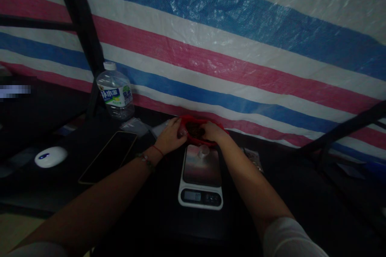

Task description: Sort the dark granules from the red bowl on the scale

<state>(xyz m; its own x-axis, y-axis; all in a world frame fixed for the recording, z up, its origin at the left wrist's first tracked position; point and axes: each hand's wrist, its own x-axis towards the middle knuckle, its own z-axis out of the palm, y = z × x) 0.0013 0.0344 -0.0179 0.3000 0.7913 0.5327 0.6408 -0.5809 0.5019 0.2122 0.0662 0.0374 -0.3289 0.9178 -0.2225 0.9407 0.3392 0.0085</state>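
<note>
A red container [221, 123] with an uneven rim, perhaps a plastic bag, holds a dark brown, crumbly-looking mass [194, 129]. At its left edge, my left hand [171, 136] has its fingers bent around the rim. My right hand [212, 131] reaches in from the right, fingers curled down into the dark contents; the fingertips are hidden, so what they pinch cannot be made out. Just in front of the container lies a white kitchen scale [200, 207] with a shiny plate. A small clear round cup or cap [204, 151] sits on the plate.
A phone [110, 156] and a white mouse-shaped object [51, 156] lie to the left on the black table. Behind them stands a large clear bottle [116, 96]. A small printed packet [253, 158] is beside my right forearm. A striped plastic sheet [211, 56] closes off the back.
</note>
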